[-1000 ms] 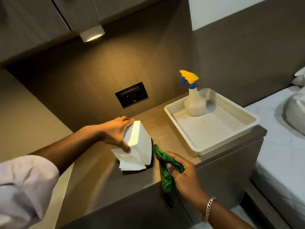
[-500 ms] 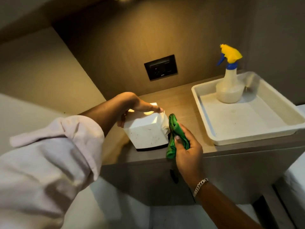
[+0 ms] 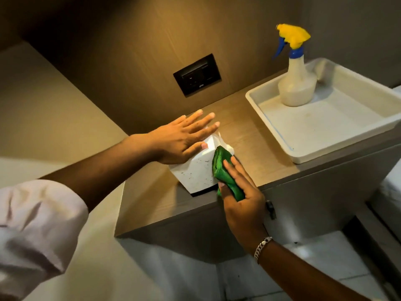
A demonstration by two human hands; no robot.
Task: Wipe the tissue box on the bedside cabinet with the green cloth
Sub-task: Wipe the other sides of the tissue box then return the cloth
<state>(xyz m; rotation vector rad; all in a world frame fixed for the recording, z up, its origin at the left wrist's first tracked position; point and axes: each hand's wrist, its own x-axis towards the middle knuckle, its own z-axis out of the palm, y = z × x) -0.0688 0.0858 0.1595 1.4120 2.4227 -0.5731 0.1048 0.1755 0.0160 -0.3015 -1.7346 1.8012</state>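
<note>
A white speckled tissue box (image 3: 194,173) with a dark base stands upright on the wooden bedside cabinet (image 3: 152,205), near its front edge. My left hand (image 3: 182,137) lies flat on the box's top, fingers spread and stretched out, covering most of the top. My right hand (image 3: 240,192) grips a folded green cloth (image 3: 223,170) and presses it against the box's right side. A bit of white tissue shows at the box's top just beyond the cloth.
A white plastic tray (image 3: 271,118) sits on the cabinet's right part and holds a spray bottle (image 3: 296,83) with a yellow and blue trigger. A black socket panel (image 3: 197,74) is on the wooden back wall. A small dark knob (image 3: 271,208) sticks out of the cabinet front.
My left hand has opened from a grip on the box to a flat palm on its top. The green cloth has moved up along the box's right side. The view has come closer.
</note>
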